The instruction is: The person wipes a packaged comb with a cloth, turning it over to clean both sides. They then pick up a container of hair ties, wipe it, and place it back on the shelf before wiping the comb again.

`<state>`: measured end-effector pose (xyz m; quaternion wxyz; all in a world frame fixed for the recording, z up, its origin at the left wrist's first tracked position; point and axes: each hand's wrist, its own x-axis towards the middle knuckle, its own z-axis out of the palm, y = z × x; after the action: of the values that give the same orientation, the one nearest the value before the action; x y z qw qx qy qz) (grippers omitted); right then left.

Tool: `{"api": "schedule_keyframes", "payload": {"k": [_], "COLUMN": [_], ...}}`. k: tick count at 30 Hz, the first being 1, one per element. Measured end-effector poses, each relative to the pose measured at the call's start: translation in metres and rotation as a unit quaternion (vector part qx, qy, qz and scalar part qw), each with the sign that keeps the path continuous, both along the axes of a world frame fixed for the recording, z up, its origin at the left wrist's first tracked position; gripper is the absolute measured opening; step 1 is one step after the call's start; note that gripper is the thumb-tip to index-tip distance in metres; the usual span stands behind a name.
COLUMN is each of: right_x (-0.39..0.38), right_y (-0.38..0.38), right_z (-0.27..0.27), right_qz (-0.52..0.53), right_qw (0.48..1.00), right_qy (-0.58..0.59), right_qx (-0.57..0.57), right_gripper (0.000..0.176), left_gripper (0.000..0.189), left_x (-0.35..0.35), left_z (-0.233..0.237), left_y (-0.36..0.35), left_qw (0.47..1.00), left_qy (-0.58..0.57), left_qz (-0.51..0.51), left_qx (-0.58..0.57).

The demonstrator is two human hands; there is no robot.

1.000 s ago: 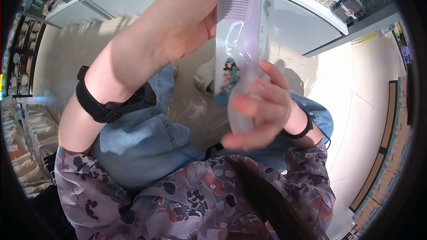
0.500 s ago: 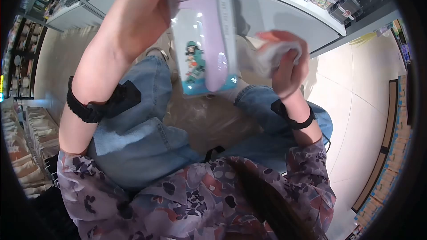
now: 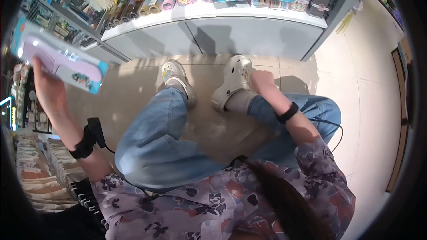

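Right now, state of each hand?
Left hand: holding a clear-and-blue packaged lilac plastic comb.
Right hand: closed, curled near the white rubbery clog; can't tell if anything's inside.

left fingers (image 3: 38,67): gripping packaged lilac comb (image 3: 82,66) | right fingers (image 3: 259,80): curled near clog (image 3: 237,76)

One head-worn view, facing forward and steeply down.
From close above the shirt (image 3: 178,211), its wide field reaches across the floor (image 3: 364,93) to the shelf (image 3: 213,11), whose front edge and right corner lie farther off.
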<state>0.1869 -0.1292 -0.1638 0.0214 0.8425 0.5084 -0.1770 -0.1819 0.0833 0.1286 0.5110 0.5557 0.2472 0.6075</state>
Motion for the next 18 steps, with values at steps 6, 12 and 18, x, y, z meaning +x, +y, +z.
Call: {"api": "schedule_keyframes", "payload": {"k": [6, 12, 18], "right_x": [-0.01, -0.024, -0.064], "right_y": [-0.008, -0.005, 0.044], "right_z": [-0.072, -0.069, -0.018], "right_qz": [-0.083, -0.122, -0.082], "right_qw": [0.996, 0.992, 0.994], "right_qy": [0.042, 0.001, -0.05], "right_qx": [-0.001, 0.019, 0.045], "right_gripper": [0.028, 0.026, 0.019], "left_gripper": [0.05, 0.048, 0.045], "left_x": [-0.08, -0.12, -0.153], "left_z": [0.012, 0.009, 0.001], "left_y": [-0.019, -0.059, -0.069], "left_qw": [0.996, 0.976, 0.987], "left_qy": [-0.019, -0.006, -0.044], "left_qz": [0.086, 0.211, 0.153], "left_qx": [0.025, 0.046, 0.006]}}
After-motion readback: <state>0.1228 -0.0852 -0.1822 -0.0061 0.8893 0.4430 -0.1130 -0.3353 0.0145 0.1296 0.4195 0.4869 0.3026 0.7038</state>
